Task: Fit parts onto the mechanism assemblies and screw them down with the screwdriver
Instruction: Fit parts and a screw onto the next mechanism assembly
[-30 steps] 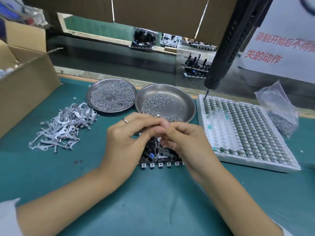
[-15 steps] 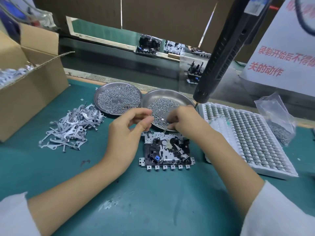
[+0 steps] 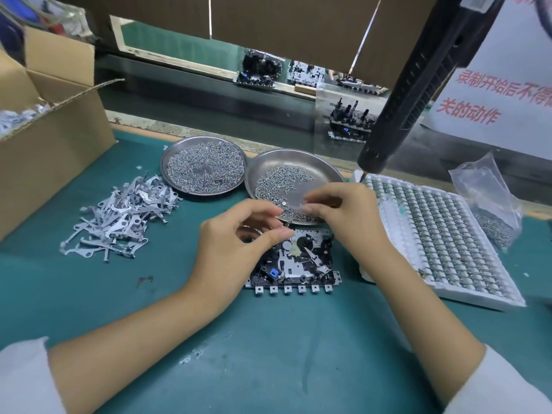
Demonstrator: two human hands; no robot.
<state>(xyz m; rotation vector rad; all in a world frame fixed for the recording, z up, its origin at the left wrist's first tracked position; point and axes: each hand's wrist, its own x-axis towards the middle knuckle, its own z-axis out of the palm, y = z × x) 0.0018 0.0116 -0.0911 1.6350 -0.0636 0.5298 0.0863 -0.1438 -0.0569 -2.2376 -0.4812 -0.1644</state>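
Table (image 3: 268,354): green mat; carries all the things below.
Mechanism (image 3: 294,261): lies flat at the centre of the table, just in front of the right dish, a row of small metal tabs along its near edge; its left part is hidden by the left hand.
Left hand (image 3: 236,243): over the left side of the mechanism, fingers curled, thumb and forefinger drawn close together near its far left corner; whether they pinch anything I cannot tell.
Right hand (image 3: 346,216): above the near rim of the right dish and the far edge of the mechanism, thumb and forefinger brought together; a small blurred bit shows at the tips, but what it is I cannot tell.
Screwdriver (image 3: 418,82): black, hangs slanted at upper right, its tip just over the far left corner of the tray; neither hand touches it.
Left dish (image 3: 204,165): round metal, full of small screws.
Right dish (image 3: 286,180): round metal, touching the left dish, screws mostly in its near half.
Levers (image 3: 119,213): loose heap of grey metal parts left of the dishes.
Tray (image 3: 442,234): white, rows of small parts, right of the mechanism.
Bag (image 3: 490,204): clear plastic, small parts inside, at the tray's far right.
Box (image 3: 50,138): open cardboard, far left.
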